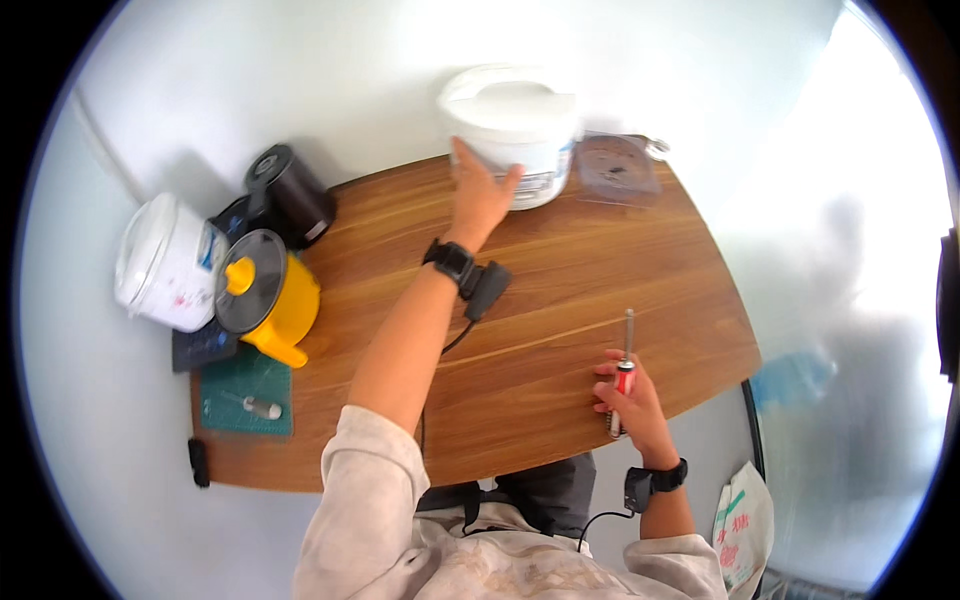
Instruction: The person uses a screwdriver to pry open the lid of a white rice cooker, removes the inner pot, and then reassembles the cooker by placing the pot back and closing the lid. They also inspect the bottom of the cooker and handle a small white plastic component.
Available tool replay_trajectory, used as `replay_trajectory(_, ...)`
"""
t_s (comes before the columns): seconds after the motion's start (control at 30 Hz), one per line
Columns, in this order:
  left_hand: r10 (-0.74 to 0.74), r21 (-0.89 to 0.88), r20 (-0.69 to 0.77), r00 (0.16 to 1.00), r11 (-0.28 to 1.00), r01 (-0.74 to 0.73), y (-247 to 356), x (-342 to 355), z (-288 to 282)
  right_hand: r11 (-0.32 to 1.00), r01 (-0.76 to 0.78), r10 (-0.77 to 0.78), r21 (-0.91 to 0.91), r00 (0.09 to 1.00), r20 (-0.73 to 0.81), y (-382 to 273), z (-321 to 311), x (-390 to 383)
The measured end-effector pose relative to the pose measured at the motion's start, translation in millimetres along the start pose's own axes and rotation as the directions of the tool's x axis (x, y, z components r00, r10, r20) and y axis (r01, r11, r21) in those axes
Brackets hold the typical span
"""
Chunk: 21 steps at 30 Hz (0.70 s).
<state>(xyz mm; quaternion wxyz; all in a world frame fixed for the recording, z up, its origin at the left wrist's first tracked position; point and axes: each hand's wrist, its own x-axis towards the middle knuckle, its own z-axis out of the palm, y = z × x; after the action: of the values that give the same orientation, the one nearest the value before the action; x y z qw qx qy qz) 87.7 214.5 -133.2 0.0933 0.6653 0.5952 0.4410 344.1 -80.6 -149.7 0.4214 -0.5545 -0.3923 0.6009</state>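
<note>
At the back edge of the table stands a white rounded lidded tub or rice cooker with a handle across its top. My left hand reaches out to it, fingers and thumb spread against its front. Near the front right, my right hand is closed around the red-and-pale handle of a screwdriver, whose metal shaft points away from me. Something small and dark shows below that handle, too unclear to name. Each wrist wears a black strap with a small box and a cable.
On the left stand a yellow pot with a dark lid, a dark kettle and a white lidded tub. A green mat bears another screwdriver. A clear flat case lies at the back right; a white bag sits below.
</note>
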Motion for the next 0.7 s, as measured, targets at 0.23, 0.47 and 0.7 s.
replay_trajectory(0.23,-0.011,-0.084,0.392,0.92,0.995,0.048,43.1,-37.9,-95.9,0.999,0.011,-0.014,-0.039,0.998,-0.066,2.7,-2.4,-2.0)
replay_trajectory(0.47,-0.076,0.099,0.172,0.982,0.993,0.06,29.0,-85.7,-250.6,1.0,0.019,-0.02,-0.01,0.994,-0.108,12.6,-7.7,0.1)
replay_trajectory(0.7,-0.247,0.577,-0.06,0.967,0.782,0.236,-109.0,-90.4,-379.8,0.997,0.067,-0.062,0.042,0.992,-0.112,19.0,-5.1,3.9)
